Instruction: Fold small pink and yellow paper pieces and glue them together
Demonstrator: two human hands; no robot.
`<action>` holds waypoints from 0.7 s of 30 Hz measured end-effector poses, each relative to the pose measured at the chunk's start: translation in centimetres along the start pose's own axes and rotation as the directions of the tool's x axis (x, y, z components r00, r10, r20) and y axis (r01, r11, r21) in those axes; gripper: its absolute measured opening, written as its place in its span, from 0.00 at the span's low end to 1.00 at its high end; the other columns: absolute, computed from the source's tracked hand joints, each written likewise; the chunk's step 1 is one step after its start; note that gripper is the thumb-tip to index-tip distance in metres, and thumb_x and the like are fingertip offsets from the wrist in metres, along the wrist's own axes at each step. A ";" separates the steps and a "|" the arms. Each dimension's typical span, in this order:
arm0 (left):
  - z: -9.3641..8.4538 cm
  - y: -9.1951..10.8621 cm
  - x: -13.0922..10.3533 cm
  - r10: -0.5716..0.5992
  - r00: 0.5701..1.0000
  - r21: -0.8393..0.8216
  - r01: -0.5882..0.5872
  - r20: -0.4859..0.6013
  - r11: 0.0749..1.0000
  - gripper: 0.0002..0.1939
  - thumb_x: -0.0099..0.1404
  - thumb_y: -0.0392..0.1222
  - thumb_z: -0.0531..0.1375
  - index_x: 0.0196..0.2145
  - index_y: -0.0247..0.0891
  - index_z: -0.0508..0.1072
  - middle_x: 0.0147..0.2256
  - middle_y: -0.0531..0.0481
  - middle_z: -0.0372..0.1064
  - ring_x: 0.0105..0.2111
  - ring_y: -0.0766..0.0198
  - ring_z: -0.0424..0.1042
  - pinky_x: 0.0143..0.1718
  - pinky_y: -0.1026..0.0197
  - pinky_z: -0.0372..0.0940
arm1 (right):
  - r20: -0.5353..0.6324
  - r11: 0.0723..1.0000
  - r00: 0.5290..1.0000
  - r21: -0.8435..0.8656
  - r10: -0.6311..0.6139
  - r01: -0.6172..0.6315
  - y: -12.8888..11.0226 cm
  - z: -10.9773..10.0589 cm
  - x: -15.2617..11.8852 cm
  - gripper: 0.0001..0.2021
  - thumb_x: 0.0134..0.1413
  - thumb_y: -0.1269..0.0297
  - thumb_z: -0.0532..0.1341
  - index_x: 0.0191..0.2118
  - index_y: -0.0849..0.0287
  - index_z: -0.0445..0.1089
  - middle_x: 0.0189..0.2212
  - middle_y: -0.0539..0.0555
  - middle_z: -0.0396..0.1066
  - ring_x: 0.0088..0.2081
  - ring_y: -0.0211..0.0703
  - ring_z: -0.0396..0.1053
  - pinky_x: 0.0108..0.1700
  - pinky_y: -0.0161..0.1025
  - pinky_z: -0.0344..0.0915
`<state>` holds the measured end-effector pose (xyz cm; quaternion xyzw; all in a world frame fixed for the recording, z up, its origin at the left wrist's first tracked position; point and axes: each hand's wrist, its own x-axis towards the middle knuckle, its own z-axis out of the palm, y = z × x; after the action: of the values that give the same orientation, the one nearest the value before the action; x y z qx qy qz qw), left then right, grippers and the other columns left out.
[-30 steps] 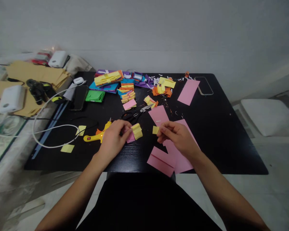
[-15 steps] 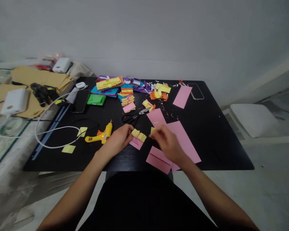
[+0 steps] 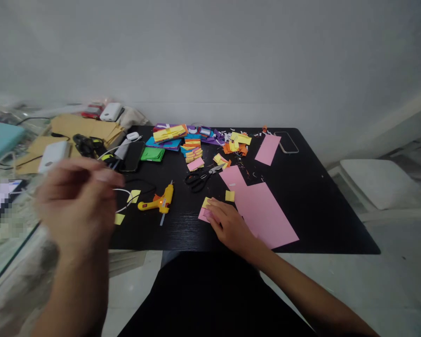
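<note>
My right hand (image 3: 229,226) lies with its fingers stretched over a small pink card (image 3: 202,215) near the table's front edge. Part of a yellow paper tab (image 3: 206,202) on that card shows past the fingertips; the rest is covered. Just beyond this hand is a yellow paper square (image 3: 229,195). My left hand (image 3: 80,201) is raised at the left, close to the camera and blurred. Its thumb and fingers come together in a pinch, and whatever may be between them cannot be made out. Right of it, a yellow glue gun (image 3: 157,202) with a lit orange light rests on the table.
Black-handled scissors (image 3: 198,180) lie behind the right hand. Large pink paper (image 3: 270,213) covers the table to its right. Folded coloured papers (image 3: 168,133) and scraps line the back. A white cable (image 3: 124,191) and a black phone (image 3: 132,157) are at left.
My left hand has left the pink card and swung up to the left. My right hand has moved left onto that card. The view has shifted left.
</note>
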<state>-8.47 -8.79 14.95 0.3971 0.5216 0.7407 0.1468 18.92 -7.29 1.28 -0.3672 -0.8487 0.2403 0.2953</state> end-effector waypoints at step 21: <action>5.6 -5.2 -11.7 -0.465 0.487 0.016 0.678 0.739 0.735 0.13 0.68 0.44 0.64 0.47 0.37 0.72 0.42 0.43 0.78 0.37 0.61 0.77 0.33 0.61 0.72 | 0.108 0.944 0.977 0.256 0.185 -0.207 -1.7 -6.6 2.2 0.05 0.63 0.64 0.66 0.38 0.51 0.82 0.34 0.51 0.83 0.34 0.45 0.79 0.39 0.40 0.69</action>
<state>2.17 -10.39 5.95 0.4230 0.4179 0.5034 0.6269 21.36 -5.36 7.77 -0.3969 -0.7794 0.3948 0.2812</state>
